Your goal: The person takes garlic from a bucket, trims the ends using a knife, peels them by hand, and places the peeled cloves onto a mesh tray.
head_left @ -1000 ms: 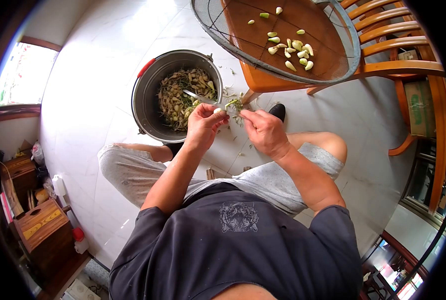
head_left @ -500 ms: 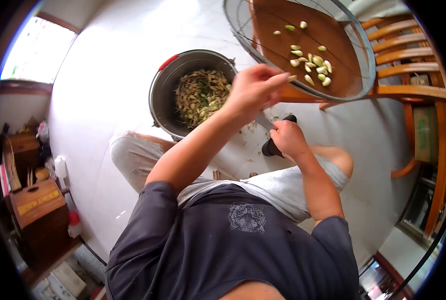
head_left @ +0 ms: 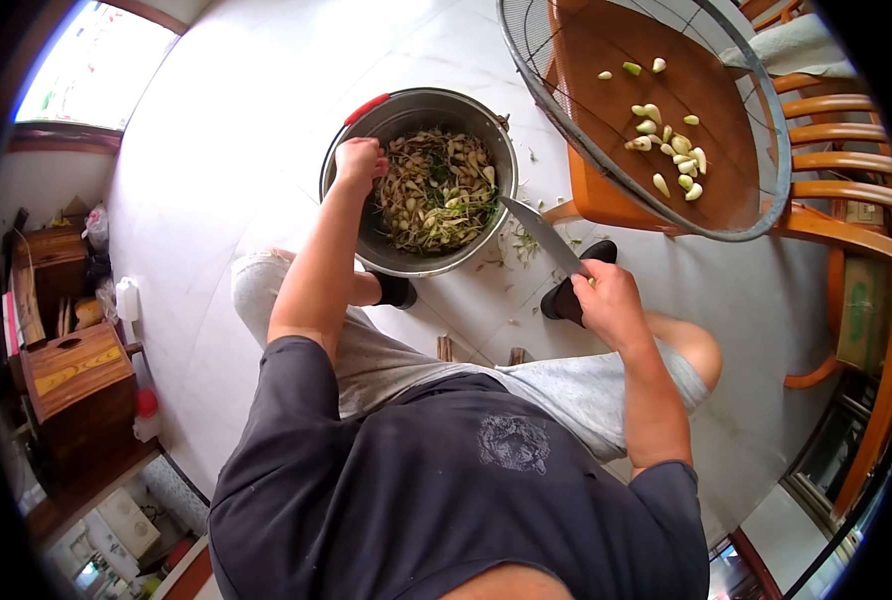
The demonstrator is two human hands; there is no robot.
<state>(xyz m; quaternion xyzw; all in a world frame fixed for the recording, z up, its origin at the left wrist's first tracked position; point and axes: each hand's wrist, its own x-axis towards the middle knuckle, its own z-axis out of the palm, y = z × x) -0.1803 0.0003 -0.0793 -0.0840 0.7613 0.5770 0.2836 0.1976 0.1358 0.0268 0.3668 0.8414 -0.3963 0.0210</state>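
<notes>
My left hand (head_left: 362,162) is over the left side of a deep metal pot (head_left: 336,200), its fingers curled down at the edge of the heap inside. What those fingers hold, if anything, is hidden. Small untrimmed onion-like bulbs (head_left: 436,195) with dry stalks and roots fill the pot's lower part. In my right hand (head_left: 606,297) is a knife (head_left: 544,236), gripped by its handle, with the broad blade pointing up and left toward the pot's rim. A round mesh sieve (head_left: 556,110) tilts at the upper right, with several cleaned pale bulbs (head_left: 681,146) in it.
The sieve rests on a wooden chair (head_left: 606,200), with a cloth (head_left: 796,48) over its back. Green and dry trimmings (head_left: 526,245) litter the pale tiled floor (head_left: 196,180) between the pot and my foot. A wooden cabinet (head_left: 76,375) stands at the left.
My left hand has gone from beside the sieve, with a small pale piece at its fingertips, left to the pot. The knife stays in my right hand, its blade now in plain sight.
</notes>
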